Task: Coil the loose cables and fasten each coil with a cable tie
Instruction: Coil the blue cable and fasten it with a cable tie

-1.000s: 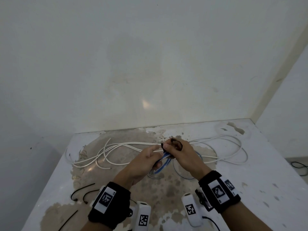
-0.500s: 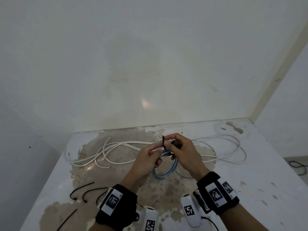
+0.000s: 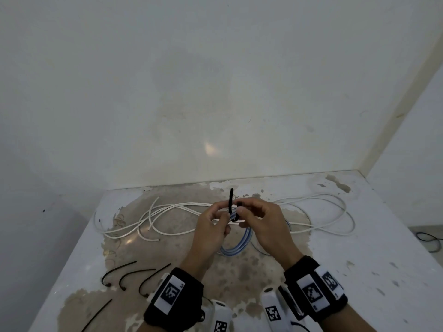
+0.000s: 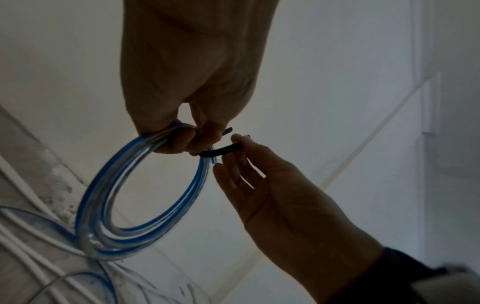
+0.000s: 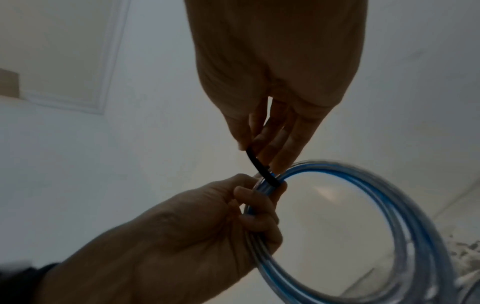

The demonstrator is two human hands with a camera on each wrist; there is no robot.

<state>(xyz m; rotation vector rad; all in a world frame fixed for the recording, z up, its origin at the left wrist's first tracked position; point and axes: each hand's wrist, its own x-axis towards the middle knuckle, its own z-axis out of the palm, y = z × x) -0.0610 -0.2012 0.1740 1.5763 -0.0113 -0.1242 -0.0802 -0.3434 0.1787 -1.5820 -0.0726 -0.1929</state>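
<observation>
Left hand [image 3: 211, 226] gripping blue coil [image 4: 145, 193], right hand [image 3: 261, 224] pinching black tie [image 4: 223, 151] (looped round coil)

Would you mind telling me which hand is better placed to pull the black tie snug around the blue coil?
Probably the right hand: it already pinches the black cable tie, while the left hand grips the blue-striped coil and steadies it.

Both hands meet above the table, left hand [image 3: 211, 232] fingers curled, right hand [image 3: 263, 226] pinching.
</observation>
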